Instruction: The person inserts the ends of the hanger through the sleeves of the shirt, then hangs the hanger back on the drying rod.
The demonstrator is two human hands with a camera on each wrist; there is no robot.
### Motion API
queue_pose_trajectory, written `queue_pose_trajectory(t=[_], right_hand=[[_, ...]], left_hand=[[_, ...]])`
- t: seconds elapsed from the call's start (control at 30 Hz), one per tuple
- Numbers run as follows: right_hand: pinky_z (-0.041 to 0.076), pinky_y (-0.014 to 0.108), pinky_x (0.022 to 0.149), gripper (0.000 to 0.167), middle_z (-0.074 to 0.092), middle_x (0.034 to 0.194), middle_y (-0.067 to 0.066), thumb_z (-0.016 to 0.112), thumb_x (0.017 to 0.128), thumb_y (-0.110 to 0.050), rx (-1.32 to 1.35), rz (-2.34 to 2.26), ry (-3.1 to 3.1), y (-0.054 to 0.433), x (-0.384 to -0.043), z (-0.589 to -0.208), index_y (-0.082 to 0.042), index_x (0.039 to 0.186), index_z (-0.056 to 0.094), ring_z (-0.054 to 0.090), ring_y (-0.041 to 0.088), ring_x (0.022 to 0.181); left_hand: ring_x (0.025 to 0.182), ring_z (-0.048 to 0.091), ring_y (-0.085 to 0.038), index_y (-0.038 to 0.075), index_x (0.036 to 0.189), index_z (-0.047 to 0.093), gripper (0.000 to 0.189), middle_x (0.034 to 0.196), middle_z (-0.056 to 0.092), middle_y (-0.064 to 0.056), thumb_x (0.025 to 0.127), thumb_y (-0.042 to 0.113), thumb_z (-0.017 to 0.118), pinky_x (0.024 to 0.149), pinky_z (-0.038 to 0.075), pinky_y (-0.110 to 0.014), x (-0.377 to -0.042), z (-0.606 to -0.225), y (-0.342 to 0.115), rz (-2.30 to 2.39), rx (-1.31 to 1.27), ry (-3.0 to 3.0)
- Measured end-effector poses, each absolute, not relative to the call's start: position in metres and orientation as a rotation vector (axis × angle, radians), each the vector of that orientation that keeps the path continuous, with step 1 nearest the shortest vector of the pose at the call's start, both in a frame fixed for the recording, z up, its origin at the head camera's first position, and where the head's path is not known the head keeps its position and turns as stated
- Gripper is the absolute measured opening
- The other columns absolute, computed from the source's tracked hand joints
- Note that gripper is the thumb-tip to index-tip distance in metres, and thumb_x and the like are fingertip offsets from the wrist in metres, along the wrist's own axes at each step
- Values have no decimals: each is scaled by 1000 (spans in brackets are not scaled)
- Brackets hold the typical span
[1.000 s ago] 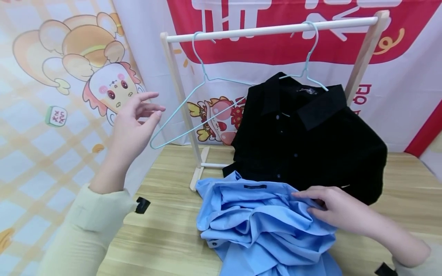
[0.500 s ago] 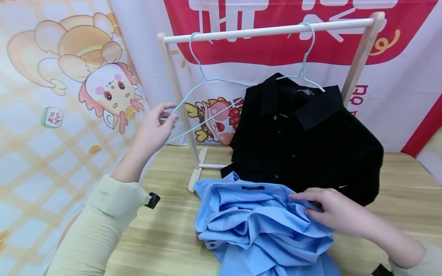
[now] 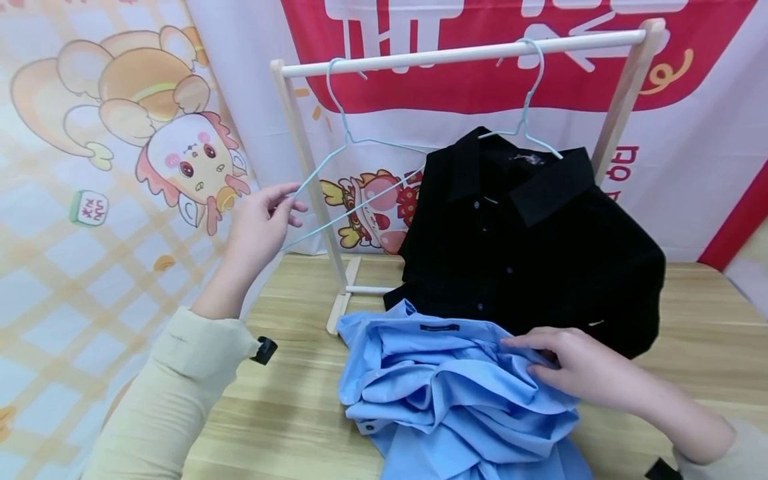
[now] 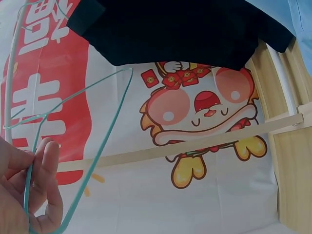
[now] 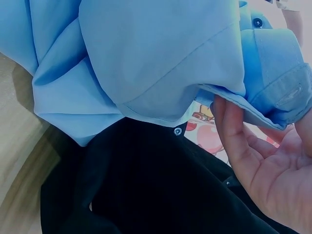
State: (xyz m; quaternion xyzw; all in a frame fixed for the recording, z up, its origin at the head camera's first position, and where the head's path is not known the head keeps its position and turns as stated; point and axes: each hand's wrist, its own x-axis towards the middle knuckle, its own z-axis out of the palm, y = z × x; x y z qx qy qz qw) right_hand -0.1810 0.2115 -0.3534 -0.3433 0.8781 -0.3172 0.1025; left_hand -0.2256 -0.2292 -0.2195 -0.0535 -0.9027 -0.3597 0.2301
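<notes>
A mint-green wire clothes hanger (image 3: 366,208) hooks over the rack's rail at the left and carries no garment. My left hand (image 3: 259,217) pinches its left arm; the left wrist view shows the wire running between thumb and fingers of that hand (image 4: 36,183). Bunched in front of the rack is a light blue shirt (image 3: 456,393), its collar and dark label facing up. At the shirt's right side, my right hand (image 3: 579,367) grips the fabric edge, and in the right wrist view the fingers (image 5: 234,131) lie under the blue cloth.
A black shirt (image 3: 540,260) hangs from a second green hanger (image 3: 525,113) on the right half of the wooden rack (image 3: 468,55). The rack stands on a wood-grain table (image 3: 282,393). Printed cloth backdrops (image 3: 150,280) rise behind and at the left.
My left hand has moved right from beside the hanger and taken hold of its left arm. The right hand and the blue shirt have stayed about where they were.
</notes>
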Motion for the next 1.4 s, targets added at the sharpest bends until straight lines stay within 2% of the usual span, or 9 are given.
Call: queue_pose_trajectory(t=[0.27,0.4,0.53,0.73,0.97,1.13,1.4], right_hand=[[57,25,77,41,68,123,8,75,93,-9,-997,-927,2599,211,-182,-354,-7,133,68,62,11,91],[57,24,77,41,69,122,7,75,93,-10,-997,-933,2603,212,-181,-353,-8,134,68,62,10,90],[58,25,78,40,69,123,7,74,95,-12,-1001,-947,2606,213,-181,-352,-8,134,68,62,10,91],[58,26,78,39,69,123,6,73,96,-12,-1008,-938,2624,213,-182,-351,-8,134,67,62,10,92],[57,23,74,40,68,123,6,72,96,-13,-993,-938,2628,213,-182,-351,-8,135,67,61,8,88],[57,24,76,40,69,124,7,72,96,-14,-991,-936,2641,214,-182,-351,-8,135,67,61,9,90],[57,26,78,40,69,124,7,72,96,-13,-991,-934,2640,214,-183,-351,-8,135,67,62,10,91]], left_hand=[[69,63,-5,7,138,65,33,104,75,-14,109,10,50,52,42,-16,-222,-218,-227,-954,-163,-2369],[66,61,-7,8,137,66,33,101,75,-13,108,11,51,52,41,-15,-217,-219,-227,-949,-196,-2305],[63,58,-6,9,136,67,32,98,75,-11,108,10,52,46,36,-16,-207,-224,-229,-913,-232,-2269],[61,56,-4,8,136,67,33,92,75,-12,106,4,52,51,38,-15,-191,-232,-234,-822,-290,-2197],[62,53,2,0,130,69,31,86,72,-12,104,-4,53,53,38,-10,-172,-246,-244,-728,-353,-2122],[65,54,5,-4,125,70,27,84,71,-13,102,-5,55,56,39,-9,-160,-258,-251,-772,-397,-2069],[69,59,-5,-14,122,64,25,86,66,4,102,-11,50,64,49,-12,-153,-279,-259,-1160,-541,-1994]])
